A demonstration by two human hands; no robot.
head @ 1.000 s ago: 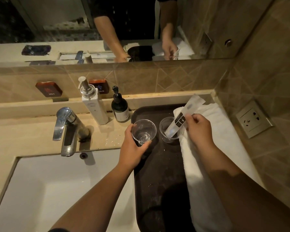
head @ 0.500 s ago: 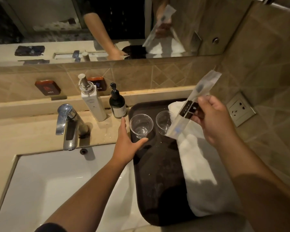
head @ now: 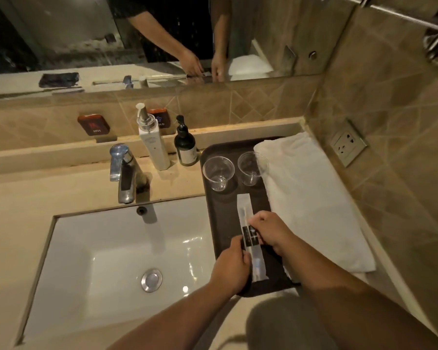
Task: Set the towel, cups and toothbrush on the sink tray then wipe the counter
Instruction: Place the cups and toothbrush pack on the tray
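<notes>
While both hands steady it, the toothbrush lies lengthwise on the tray, likely being squared up. Left hand pinches its crinkly clear sleeve from the left edge, right hand from the right. Two clear plastic cups stand behind; a folded, nubby white towel fills the tray's right.

I see both forearms bare to the elbows, no watch or rings on the left grip or right grip. The mirror shows a dark short-sleeved top.
</notes>
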